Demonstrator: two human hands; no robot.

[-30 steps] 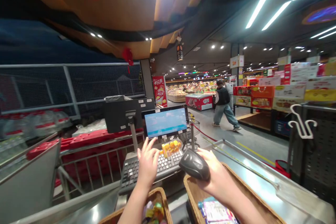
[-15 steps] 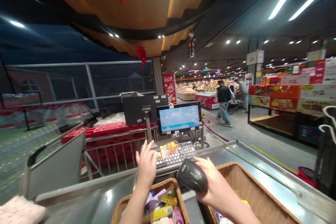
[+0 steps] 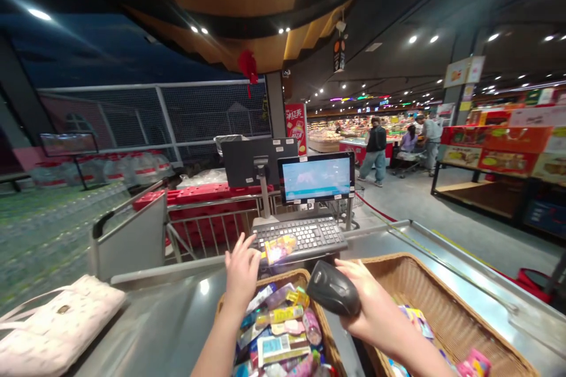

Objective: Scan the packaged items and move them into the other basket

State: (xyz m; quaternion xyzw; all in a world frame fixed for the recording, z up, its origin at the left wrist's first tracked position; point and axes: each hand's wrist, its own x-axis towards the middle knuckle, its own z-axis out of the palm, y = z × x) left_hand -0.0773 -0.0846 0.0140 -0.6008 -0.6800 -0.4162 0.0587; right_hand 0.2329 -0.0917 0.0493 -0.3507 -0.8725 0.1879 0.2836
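Note:
My left hand [image 3: 242,268] is held over the near-left end of the keyboard [image 3: 313,234], pinching the left edge of a small clear packet with orange-yellow pieces [image 3: 281,248]. The packet hangs in front of the keys. My right hand [image 3: 360,297] is wrapped round a black handheld barcode scanner [image 3: 333,288], whose head points left toward the packet. Below my hands, a wicker basket [image 3: 333,339] is packed with small colourful packages and tubes. A second wicker basket [image 3: 469,306], on the right, holds several packets, partly hidden by my right forearm.
A lit screen [image 3: 316,178] stands behind the keyboard, with the dark back of another monitor [image 3: 241,162] beside it. On the metal counter [image 3: 172,306], a pale pink bag [image 3: 62,321] lies at left. Shopping carts and red crates are beyond. People [image 3: 375,150] stand farther back.
The view has tilted down and turned slightly left, showing more of both baskets and the bag. My left hand has drawn the packet left and nearer, off part of the keyboard.

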